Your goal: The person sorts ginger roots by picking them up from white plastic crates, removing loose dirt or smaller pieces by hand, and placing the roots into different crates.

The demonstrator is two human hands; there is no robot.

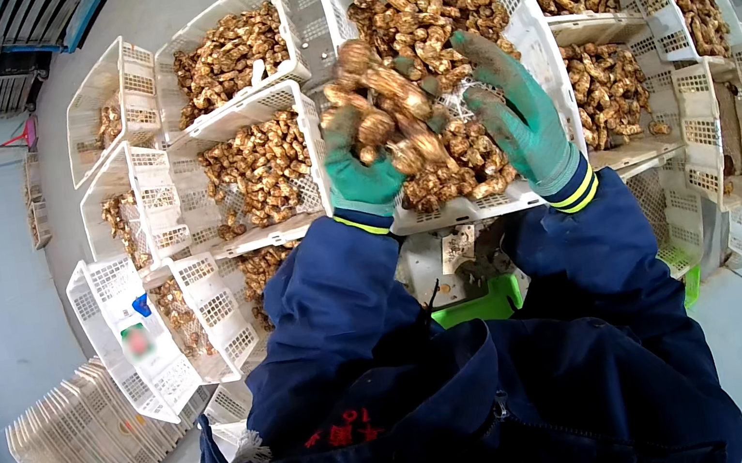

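Observation:
My left hand [359,173], in a green work glove with a dark blue and yellow cuff, is closed round a clump of thick brown-and-cream mushrooms [395,95]. The clump is slightly blurred and held over a white perforated crate [544,36]. More mushrooms [424,21] of the same look fill that crate, with several below my hands. My right hand [522,123], gloved the same way, is at the crate's right side with thumb and fingers apart. Dirt darkens its fingers. Nothing shows in its grip.
More white crates of mushrooms stand close on the left [257,167] and right [607,89]. Nested crates [98,449] lean at the lower left. A white box lid or crate panel [136,339] stands at the left. A green plastic thing [481,303] lies below my forearms.

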